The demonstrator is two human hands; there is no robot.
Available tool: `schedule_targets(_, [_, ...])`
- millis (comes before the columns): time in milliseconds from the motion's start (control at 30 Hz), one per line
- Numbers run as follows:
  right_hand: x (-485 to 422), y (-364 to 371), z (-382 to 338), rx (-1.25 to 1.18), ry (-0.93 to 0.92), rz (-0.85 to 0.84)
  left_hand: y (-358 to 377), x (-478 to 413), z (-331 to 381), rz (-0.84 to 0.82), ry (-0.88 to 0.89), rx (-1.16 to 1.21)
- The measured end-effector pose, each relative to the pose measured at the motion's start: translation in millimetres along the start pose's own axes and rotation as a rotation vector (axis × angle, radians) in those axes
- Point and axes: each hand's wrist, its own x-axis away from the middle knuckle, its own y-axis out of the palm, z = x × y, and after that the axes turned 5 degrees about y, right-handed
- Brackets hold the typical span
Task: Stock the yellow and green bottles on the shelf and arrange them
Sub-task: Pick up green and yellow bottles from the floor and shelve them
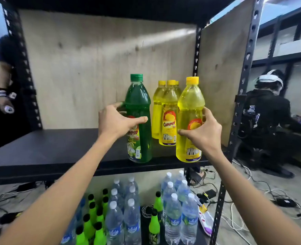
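Note:
My left hand (117,121) grips a green bottle (140,110) with a green cap, upright at the front edge of the black shelf (57,147). My right hand (201,131) grips a yellow bottle (190,101) with a yellow cap, also upright at the shelf's front, near the right post. Behind and between them stand three more yellow bottles (169,112) in a tight group, the rearmost mostly hidden.
Wooden panels (93,68) close the shelf's back and right side. Below stand several clear water bottles (174,209) and small bright-green bottles (93,218). A person (266,121) crouches at the right; cables lie on the floor. Another person stands at the left edge.

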Motion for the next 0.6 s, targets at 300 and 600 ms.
schedule_targets(300, [-67.2,41.1,26.4,0.077,0.107,0.111,50.6,-58.1,-24.9,-0.003,-0.058,-0.095])
schedule_targets(600, [-98.2,50.5,65.7,0.083,0.156,0.063,78.6,-79.6,-50.4,0.0,-0.089,-0.019])
